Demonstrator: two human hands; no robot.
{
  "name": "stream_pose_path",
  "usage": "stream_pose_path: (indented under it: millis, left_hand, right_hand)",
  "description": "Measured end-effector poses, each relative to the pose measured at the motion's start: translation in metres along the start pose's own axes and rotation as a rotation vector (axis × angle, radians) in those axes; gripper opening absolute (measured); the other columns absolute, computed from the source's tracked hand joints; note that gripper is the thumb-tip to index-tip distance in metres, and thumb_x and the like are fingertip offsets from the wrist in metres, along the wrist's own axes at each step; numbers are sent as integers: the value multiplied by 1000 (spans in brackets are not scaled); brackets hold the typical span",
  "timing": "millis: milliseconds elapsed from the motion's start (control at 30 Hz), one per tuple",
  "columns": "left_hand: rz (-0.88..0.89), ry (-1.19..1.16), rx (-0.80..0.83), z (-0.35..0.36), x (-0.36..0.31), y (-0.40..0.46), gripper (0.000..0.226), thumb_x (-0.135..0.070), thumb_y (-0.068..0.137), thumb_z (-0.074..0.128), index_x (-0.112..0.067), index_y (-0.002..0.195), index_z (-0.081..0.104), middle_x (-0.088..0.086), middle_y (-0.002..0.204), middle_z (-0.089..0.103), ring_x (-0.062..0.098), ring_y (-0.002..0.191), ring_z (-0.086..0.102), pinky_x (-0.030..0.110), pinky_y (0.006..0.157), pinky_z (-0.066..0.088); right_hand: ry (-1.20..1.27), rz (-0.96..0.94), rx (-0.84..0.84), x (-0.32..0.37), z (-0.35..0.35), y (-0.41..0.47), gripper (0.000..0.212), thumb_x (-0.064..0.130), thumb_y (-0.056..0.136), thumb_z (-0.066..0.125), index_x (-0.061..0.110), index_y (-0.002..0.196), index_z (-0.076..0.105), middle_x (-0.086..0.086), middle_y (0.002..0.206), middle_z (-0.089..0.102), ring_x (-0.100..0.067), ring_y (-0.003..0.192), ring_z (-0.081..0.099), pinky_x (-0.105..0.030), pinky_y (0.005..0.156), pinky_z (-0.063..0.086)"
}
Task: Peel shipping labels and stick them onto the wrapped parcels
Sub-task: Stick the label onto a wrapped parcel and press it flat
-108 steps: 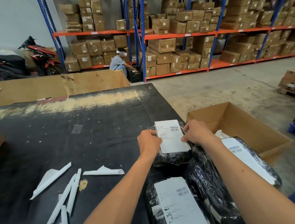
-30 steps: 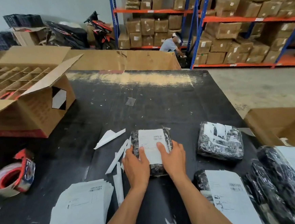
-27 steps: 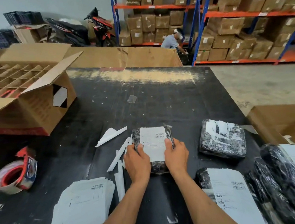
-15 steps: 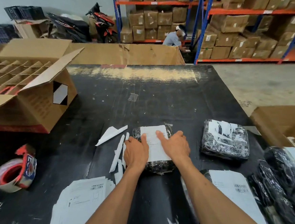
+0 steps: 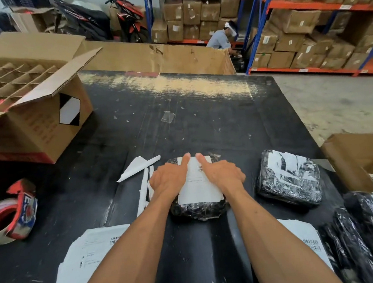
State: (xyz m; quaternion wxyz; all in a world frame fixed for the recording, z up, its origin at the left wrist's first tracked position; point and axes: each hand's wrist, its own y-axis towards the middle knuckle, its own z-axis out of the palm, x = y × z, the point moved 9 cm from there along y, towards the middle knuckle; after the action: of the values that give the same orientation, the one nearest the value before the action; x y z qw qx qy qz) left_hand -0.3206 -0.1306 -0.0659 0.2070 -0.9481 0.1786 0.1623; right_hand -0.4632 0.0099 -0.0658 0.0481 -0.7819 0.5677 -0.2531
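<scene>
Both hands, grip released, press label flat on parcel

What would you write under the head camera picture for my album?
Left hand and right hand press a white paper label onto a black wrapped parcel.

Both thumbs have slid up the label to its far edge, apparently pressing it onto the parcel.

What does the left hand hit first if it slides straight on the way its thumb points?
Nothing close, as far as visible. The left hand points away across the parcel; beyond lies bare black table, then probably the tape scrap.
</scene>
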Motion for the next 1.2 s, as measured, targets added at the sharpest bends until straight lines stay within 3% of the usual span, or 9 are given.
stream_pose_path:
  millis: [267,400,567,700,767,900,1000,1067,1200]
  left_hand:
    - [-22,-92,-117,-6,5,-4,76,-53,106,14,0,119,66,20,125,66,38,119,58,44,96,42]
    - [-41,-200,-19,0,10,-13,92,-66,99,5,-2,125,65,19,131,62,37,122,55,44,96,40]
    - [-43,-384,-89,-27,8,-35,89,-73,93,27,0,138,47,19,139,55,38,127,52,43,98,42]
    - [0,-550,-35,-57,-4,-53,92,-69,93,40,4,149,31,18,145,50,37,132,49,42,100,42]
    - [48,-622,-38,-70,-13,-65,98,-70,93,43,4,153,22,18,150,45,36,136,45,42,103,41]
    - [116,-666,-14,-75,-33,-91,97,-68,96,36,4,157,10,20,156,38,36,142,38,44,112,36]
    - [162,-689,65,-62,-52,-114,88,-69,96,32,-2,153,31,16,155,41,35,140,40,44,113,34]
    - [189,-704,134,-47,-65,-133,85,-68,97,31,-5,153,32,13,157,39,33,142,39,43,112,32]
    - [230,-746,234,-7,-88,-170,81,-60,99,39,-2,154,28,13,157,38,32,141,40,40,108,35]
  right_hand:
    - [87,-16,-140,1,-10,-1,67,47,108,15,4,133,60,-20,135,62,-40,124,56,-47,100,42]
    - [165,4,-108,-12,-9,-14,72,53,106,15,3,136,57,-21,136,60,-39,124,56,-48,100,41]
    - [277,-77,-175,-7,-38,-36,64,59,98,34,7,121,61,-16,121,66,-36,109,61,-42,86,45]
    - [497,-125,-138,-4,-63,-52,61,71,89,35,13,84,56,-3,85,61,-25,79,59,-37,67,44]
    - [628,-139,-84,-6,-76,-64,52,64,94,42,15,78,51,0,82,57,-20,77,57,-37,68,43]
    - [809,-126,43,-23,-92,-85,57,56,83,61,4,106,63,-6,96,73,-25,90,73,-45,88,57]
    - [816,-76,50,-50,-107,-98,102,61,71,60,3,149,28,-9,111,71,-29,95,74,-48,88,61]
    - [764,-56,20,-72,-116,-103,96,60,79,55,8,151,18,-9,115,67,-29,99,70,-46,87,59]
    - [591,-11,-61,-127,-132,-122,85,64,75,46,12,142,50,-7,142,57,-29,120,60,-43,100,49]
